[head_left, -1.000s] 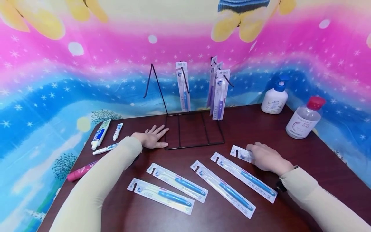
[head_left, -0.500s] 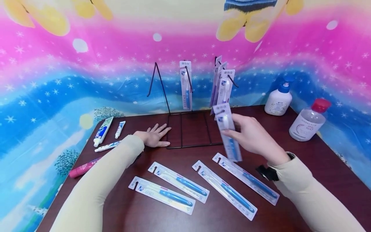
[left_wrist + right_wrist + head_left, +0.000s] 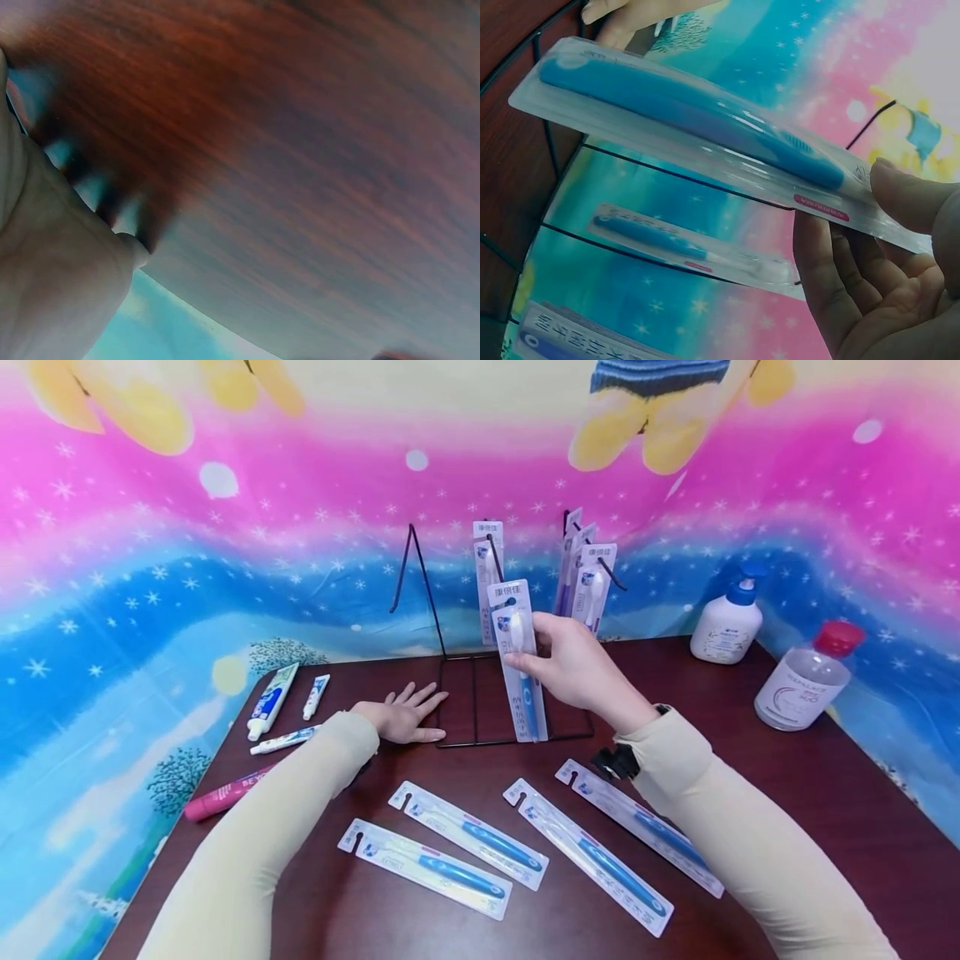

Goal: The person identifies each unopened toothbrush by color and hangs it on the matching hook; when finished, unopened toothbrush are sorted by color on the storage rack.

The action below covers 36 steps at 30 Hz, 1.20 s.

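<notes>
My right hand [image 3: 577, 660] pinches a packaged blue toothbrush [image 3: 517, 668] between thumb and fingers. It is upright, in front of the middle hook of a black wire rack [image 3: 475, 702]. Another packaged blue toothbrush [image 3: 483, 585] hangs on that hook, partly covered by the held one. In the right wrist view the held toothbrush [image 3: 697, 124] crosses the picture, its blue handle pointing away from the hand. On the table, fingers spread, my left hand [image 3: 401, 718] rests at the rack's left front corner. Several purple packaged toothbrushes [image 3: 596, 589] hang on the right hook.
Several packaged blue toothbrushes [image 3: 450, 868] lie on the dark table in front. Toothpaste tubes [image 3: 273, 702] and a pink tube [image 3: 225, 793] lie at the left. A white pump bottle [image 3: 726, 618] and a red-capped bottle [image 3: 808, 681] stand at the right. The left hook [image 3: 408, 564] holds nothing.
My right hand has lifted a packaged toothbrush off the table's right side, turned it upright and carried it left to the middle hook. My left hand has stayed on the table.
</notes>
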Each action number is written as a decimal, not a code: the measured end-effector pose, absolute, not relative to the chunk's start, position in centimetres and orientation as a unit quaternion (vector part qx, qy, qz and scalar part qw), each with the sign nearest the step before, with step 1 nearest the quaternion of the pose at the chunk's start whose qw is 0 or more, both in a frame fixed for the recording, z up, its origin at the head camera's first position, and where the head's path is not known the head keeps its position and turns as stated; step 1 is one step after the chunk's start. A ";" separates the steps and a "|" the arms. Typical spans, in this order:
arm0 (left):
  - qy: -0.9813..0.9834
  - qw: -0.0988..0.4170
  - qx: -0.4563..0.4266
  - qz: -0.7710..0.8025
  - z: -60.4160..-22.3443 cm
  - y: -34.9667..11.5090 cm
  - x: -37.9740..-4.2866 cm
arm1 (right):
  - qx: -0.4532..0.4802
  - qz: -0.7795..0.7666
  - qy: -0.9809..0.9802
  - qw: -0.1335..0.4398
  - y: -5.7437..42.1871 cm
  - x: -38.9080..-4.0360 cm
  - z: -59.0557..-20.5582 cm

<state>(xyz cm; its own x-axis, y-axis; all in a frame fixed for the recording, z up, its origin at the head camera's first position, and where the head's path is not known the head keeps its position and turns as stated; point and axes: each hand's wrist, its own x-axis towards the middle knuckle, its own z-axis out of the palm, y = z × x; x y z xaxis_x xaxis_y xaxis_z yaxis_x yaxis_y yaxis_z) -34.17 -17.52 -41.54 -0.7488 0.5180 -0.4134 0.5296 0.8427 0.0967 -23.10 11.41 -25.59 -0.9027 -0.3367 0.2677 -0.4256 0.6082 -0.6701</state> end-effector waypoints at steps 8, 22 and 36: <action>0.937 0.218 0.273 -0.021 -42.0 -17.7 -34.6 | 0.197 0.390 -0.898 0.057 10.5 -25.5 -26.2; 0.936 0.217 0.276 0.008 -42.8 -17.8 -35.0 | 0.154 0.378 -0.910 0.078 8.9 -32.7 -26.0; 0.939 0.220 0.263 -0.010 -42.8 -17.7 -35.0 | 0.126 0.388 -0.910 0.073 7.9 -35.2 -26.2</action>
<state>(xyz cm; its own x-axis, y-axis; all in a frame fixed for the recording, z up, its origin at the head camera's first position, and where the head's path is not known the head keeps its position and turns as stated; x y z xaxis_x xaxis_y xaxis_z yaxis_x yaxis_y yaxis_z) -35.01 -17.73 -42.76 -0.7653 0.4889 -0.4186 0.4976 0.8620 0.0968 -35.25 7.93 -26.15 -0.9576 -0.1730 0.2304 -0.2860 0.6668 -0.6881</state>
